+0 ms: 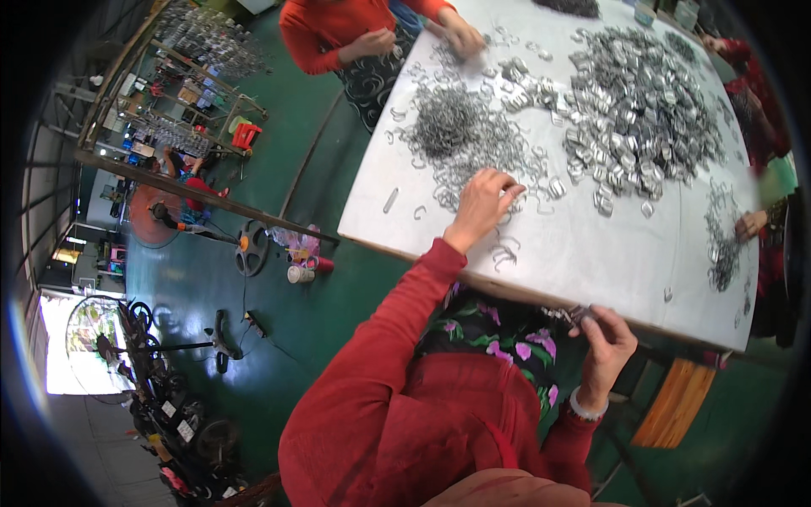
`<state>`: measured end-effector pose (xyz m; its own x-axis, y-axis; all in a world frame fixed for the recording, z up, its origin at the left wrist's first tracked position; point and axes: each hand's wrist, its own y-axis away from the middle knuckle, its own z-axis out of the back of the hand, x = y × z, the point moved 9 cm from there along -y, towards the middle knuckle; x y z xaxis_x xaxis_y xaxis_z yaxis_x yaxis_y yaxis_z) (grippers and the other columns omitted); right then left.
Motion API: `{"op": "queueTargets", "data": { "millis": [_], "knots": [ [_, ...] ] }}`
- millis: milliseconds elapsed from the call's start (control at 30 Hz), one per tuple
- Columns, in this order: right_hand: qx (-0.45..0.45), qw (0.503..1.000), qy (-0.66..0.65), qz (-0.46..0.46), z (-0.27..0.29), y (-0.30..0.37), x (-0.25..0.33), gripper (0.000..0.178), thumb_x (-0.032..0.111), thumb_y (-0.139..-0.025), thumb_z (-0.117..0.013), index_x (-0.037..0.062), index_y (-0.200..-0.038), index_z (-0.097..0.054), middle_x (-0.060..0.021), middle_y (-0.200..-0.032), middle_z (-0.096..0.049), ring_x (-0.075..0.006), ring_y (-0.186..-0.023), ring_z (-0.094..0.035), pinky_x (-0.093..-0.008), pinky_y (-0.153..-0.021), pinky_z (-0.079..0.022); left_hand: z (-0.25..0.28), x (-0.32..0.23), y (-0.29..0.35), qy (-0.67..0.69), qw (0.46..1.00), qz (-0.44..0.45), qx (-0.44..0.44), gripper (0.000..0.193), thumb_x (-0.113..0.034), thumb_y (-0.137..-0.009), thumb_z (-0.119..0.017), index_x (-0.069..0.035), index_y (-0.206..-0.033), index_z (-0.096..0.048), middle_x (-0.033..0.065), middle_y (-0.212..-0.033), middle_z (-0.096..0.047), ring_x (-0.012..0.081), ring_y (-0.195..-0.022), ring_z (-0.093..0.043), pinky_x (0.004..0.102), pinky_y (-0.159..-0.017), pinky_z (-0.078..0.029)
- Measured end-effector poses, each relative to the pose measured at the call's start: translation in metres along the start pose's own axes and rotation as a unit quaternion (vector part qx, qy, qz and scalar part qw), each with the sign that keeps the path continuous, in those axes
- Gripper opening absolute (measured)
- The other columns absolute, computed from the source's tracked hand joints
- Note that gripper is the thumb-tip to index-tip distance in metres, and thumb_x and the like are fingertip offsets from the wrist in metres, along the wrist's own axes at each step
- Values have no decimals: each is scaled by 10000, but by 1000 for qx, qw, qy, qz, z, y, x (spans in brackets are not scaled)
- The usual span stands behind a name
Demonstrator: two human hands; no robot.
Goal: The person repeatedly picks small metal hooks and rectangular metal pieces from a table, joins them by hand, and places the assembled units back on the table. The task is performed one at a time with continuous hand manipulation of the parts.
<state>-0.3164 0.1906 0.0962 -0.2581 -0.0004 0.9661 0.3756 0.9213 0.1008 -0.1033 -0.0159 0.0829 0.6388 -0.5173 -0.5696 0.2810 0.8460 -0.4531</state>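
Observation:
My left hand [483,207] reaches over the white table with its fingers bent together, at the near side of a heap of thin curved wire pieces [443,122]. What its fingertips hold, if anything, is too small to make out. Just off the table's near edge, my right hand [610,342] pinches a small grey metal piece [579,313] between thumb and fingers; its exact kind is hidden. A few loose wire hooks [505,252] lie near my left wrist. Farther right spreads a large heap of shiny bent metal clips [634,110].
A co-worker in orange [325,38] handles pieces at the table's far left. Other people's hands [750,224] work along the right side, beside a smaller wire heap [722,245]. A wooden stool [674,404] stands at the lower right. A standing fan [156,211] is at left.

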Motion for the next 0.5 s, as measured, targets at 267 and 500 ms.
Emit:
{"op": "queueTargets", "data": {
  "millis": [267, 500],
  "knots": [
    [17, 999, -26, 12, -4, -1, 6, 186, -133, -775, -600, -95, -954, -633, -146, -838, -646, -188, -661, -646, -258, -613, -539, -45, 59, -30, -229, 970, -48, 67, 118, -144, -774, -609, -31, -741, -615, 134, -825, -569, 307, -862, -562, 414, -720, -479],
    [8, 1000, -4, 4, 2, 11, 11, 188, -92, -782, -642, -83, -970, -645, -132, -850, -678, -158, -688, -659, -239, -633, -539, 2, 22, -35, -43, 999, -25, 14, 71, -36, -870, -495, -2, -898, -551, 175, -834, -571, 348, -823, -556, 450, -734, -448]
  ]
}}
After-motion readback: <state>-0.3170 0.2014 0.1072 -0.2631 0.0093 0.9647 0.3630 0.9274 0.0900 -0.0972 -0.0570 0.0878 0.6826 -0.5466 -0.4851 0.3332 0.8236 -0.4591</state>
